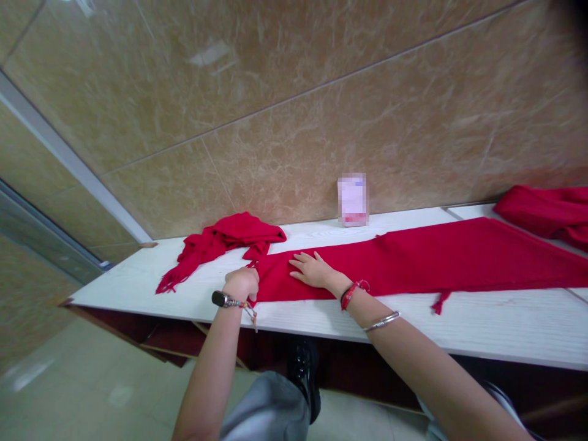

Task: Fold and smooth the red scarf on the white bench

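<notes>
While the red scarf (pixel 413 260) is lying stretched out along the surface (pixel 505 318), both hands are resting on its left end.
Looks like the left hand (pixel 241 283) is curling into a fist, grip clamped on the scarf's end near the front edge, and the right hand (pixel 312 269) is pressing flat on the cloth just beside it, fingers apart. A bunched scarf (pixel 229 239) is sitting toward the back left, more red cloth (pixel 546 211) is lying at the far right end, and a small blurred card (pixel 353 199) is leaning at the back edge.

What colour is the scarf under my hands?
Solid red scarf, with fringed ends, clearest in the head view.
</notes>
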